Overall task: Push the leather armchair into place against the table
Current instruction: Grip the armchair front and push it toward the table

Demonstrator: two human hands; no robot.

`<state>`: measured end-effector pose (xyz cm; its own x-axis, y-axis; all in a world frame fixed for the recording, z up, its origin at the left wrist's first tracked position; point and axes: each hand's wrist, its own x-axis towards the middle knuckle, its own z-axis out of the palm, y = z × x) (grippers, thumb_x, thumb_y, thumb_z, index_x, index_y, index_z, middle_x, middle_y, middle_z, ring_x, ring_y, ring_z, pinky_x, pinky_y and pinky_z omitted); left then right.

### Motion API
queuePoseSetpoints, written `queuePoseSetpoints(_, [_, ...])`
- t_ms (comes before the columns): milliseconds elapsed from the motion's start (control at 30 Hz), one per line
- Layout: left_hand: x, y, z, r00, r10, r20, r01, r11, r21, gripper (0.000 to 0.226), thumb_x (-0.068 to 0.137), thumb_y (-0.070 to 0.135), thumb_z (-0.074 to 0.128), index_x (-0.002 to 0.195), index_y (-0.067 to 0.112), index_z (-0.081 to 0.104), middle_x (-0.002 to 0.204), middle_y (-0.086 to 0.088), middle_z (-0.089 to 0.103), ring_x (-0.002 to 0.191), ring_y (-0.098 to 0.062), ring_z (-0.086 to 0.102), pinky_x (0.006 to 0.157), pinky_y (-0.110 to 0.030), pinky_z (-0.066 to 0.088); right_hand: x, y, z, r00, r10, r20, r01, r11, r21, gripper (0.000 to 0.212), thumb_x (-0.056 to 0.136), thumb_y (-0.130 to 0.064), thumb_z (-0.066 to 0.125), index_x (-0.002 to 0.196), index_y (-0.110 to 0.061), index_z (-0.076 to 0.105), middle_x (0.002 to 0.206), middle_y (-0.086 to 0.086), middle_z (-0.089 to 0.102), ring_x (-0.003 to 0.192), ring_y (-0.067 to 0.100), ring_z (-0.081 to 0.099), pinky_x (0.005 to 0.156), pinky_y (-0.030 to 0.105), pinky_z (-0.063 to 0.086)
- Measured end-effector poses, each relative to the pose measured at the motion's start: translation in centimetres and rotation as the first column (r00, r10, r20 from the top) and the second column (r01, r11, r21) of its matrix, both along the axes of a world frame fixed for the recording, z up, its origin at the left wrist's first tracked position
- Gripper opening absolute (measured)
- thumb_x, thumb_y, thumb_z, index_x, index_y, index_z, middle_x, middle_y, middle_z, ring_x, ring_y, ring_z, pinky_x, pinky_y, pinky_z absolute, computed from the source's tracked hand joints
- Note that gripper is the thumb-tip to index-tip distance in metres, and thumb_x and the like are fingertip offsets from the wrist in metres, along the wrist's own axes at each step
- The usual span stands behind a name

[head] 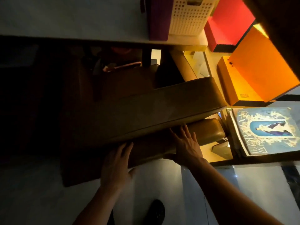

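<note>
- I see the leather armchair (146,108) at frame centre, its front tucked under the bench (73,18) edge above.
- My left hand (116,166) and right hand (186,145) press its back, each grip wide, fingers spread flat.

head view, steeply downward, close over the armchair (146,111)

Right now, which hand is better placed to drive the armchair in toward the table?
Probably the right hand: it lies flat on the leather armchair backrest, fingers spread, nearer the table. The left hand presses lower, at the back's near edge.
</note>
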<state>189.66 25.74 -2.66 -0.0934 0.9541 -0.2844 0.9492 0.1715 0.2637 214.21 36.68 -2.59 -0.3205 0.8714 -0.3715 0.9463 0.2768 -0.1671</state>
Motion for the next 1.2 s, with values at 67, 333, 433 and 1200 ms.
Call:
queuePoseSetpoints(67, [0.1, -0.2, -0.5, 0.998, 0.03, -0.063, -0.029, 0.999, 0.025, 0.091, 0.08, 0.065, 0.06, 0.153, 0.039, 0.012, 0.157, 0.01, 0.019, 0.139, -0.019, 0.027, 0.109, -0.042, 0.033, 0.1, -0.2, -1.3, 1.0, 0.019, 0.0, -0.019, 0.999, 0.032, 0.123, 0.069, -0.076, 0.068, 0.155, -0.038, -0.013, 0.165, 0.011, -0.017, 0.149, 0.038, -0.02, 0.119, 0.066, 0.008])
queuePoseSetpoints(333, [0.3, -0.2, -1.3, 0.993, 0.063, -0.102, -0.058, 0.997, 0.046, 0.082, 0.08, 0.052, 0.069, 0.149, 0.036, 0.027, 0.149, 0.01, 0.033, 0.134, -0.02, 0.032, 0.102, -0.043, 0.041, 0.2, -1.6, -2.2, 1.0, 0.012, -0.014, -0.01, 0.986, 0.164, 0.114, 0.07, -0.081, 0.06, 0.158, -0.027, 0.012, 0.163, 0.022, 0.011, 0.15, 0.045, 0.004, 0.116, 0.069, 0.016])
queuePoseSetpoints(433, [0.1, -0.4, -1.0, 0.994, 0.077, -0.072, -0.076, 0.997, 0.019, 0.079, 0.084, 0.049, 0.067, 0.149, 0.039, 0.023, 0.151, 0.013, 0.028, 0.137, -0.018, 0.026, 0.101, -0.044, 0.042, 0.0, -2.1, -2.2, 1.0, 0.013, 0.01, -0.015, 0.986, 0.168, 0.112, 0.071, -0.085, 0.055, 0.157, -0.025, 0.015, 0.161, 0.024, 0.015, 0.149, 0.046, 0.008, 0.115, 0.068, 0.018])
queuePoseSetpoints(1200, [-8.9, -15.3, -0.9, 0.996, -0.085, 0.034, 0.084, 0.996, 0.044, 0.075, 0.091, 0.041, 0.061, 0.151, 0.044, 0.016, 0.157, 0.018, 0.018, 0.145, -0.015, 0.011, 0.118, -0.038, 0.011, -8.1, -22.6, -1.8, 0.981, -0.169, 0.094, 0.16, 0.983, 0.094, 0.11, 0.073, -0.092, 0.029, 0.151, -0.015, 0.037, 0.147, 0.038, 0.036, 0.135, 0.056, 0.037, 0.105, 0.071, 0.035])
